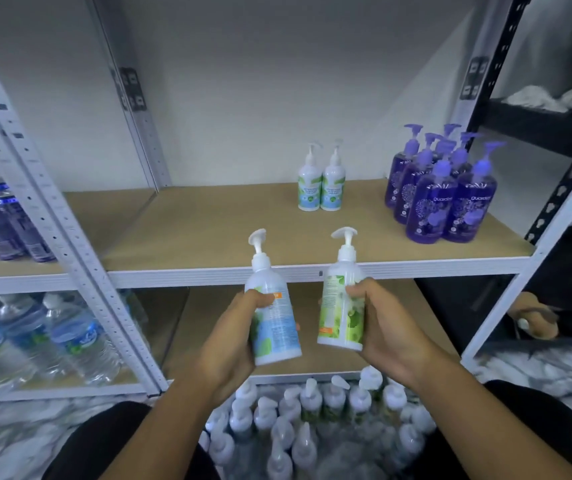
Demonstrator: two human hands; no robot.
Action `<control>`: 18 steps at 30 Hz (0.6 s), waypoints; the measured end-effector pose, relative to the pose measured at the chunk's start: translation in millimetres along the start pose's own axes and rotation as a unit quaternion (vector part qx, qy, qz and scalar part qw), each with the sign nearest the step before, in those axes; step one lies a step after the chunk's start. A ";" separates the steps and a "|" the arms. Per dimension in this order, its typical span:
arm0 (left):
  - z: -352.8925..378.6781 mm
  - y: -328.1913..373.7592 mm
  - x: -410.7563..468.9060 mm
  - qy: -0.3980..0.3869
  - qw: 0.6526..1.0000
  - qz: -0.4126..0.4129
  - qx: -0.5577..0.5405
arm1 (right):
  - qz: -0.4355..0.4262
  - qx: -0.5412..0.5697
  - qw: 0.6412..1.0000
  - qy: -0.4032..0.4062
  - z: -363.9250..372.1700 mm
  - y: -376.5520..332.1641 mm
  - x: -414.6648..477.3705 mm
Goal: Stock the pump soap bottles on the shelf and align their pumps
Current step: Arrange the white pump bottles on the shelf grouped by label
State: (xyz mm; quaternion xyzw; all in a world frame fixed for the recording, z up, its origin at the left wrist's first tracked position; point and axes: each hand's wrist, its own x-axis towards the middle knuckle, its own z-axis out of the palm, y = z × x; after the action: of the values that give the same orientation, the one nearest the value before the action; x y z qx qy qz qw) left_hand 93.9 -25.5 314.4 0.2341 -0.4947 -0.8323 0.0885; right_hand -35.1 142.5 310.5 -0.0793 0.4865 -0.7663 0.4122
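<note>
My left hand [234, 336] grips a white pump soap bottle with a blue-green label [274, 306], held upright just below the shelf's front edge. My right hand [378, 317] grips a second white pump bottle with a green label [341, 303] beside it. Both pumps rise in front of the brown shelf board [208, 230]. Two white pump bottles [321, 180] stand side by side at the back of that shelf. Several purple pump bottles [445, 192] are grouped at the shelf's right end. Many white pump bottles [312, 420] stand packed on the floor below my arms.
White perforated uprights [80, 258] frame the shelf on the left, a white and black upright [554, 188] on the right. Blue cans [3, 220] and water bottles [45, 337] fill the left unit. The shelf's left and middle board is bare.
</note>
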 end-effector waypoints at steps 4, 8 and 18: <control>-8.0 -5.9 2.8 0.006 0.996 0.053 0.066 | -0.056 -0.092 0.994 0.021 -0.9 6.0 0.8; -5.7 -7.2 1.7 0.023 0.992 0.073 0.101 | -0.094 -0.165 0.982 0.013 1.5 9.0 -1.3; 7.9 -12.7 -3.7 0.072 0.976 0.102 0.181 | -0.111 -0.159 0.978 0.075 7.1 17.0 -4.3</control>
State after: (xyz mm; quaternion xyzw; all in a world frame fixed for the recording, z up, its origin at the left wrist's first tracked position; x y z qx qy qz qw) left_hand 94.4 -11.7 307.7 0.2539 -0.6504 -0.6968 0.1644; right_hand -19.2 137.6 301.5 -0.1394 0.6197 -0.7242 0.2685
